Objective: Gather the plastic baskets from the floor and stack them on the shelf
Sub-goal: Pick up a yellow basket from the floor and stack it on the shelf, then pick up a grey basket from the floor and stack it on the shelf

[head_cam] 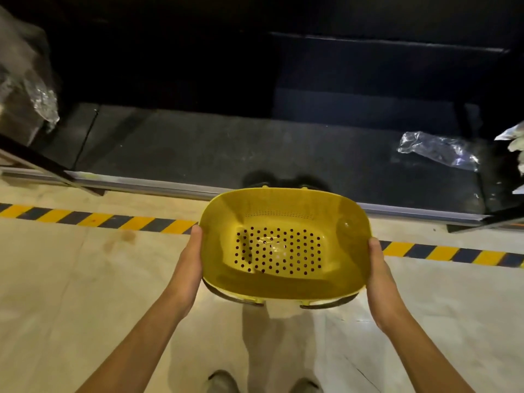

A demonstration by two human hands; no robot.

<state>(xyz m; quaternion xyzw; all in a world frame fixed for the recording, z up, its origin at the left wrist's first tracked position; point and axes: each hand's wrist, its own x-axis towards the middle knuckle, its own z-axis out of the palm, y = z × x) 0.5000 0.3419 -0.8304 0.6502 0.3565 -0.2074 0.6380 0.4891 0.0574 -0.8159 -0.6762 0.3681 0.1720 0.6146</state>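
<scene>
A yellow plastic basket with a perforated bottom is held in the air in front of me, its opening facing up. My left hand grips its left rim, thumb on the edge. My right hand grips its right rim the same way. Dark handles hang under the basket's near side. The basket hovers over the front edge of a low dark shelf, whose board stretches across the view just beyond it.
A yellow-and-black hazard stripe runs along the pale floor before the shelf's metal edge. Crumpled clear plastic lies on the shelf's right side; wrapped goods stand at the far left. My shoes show at the bottom.
</scene>
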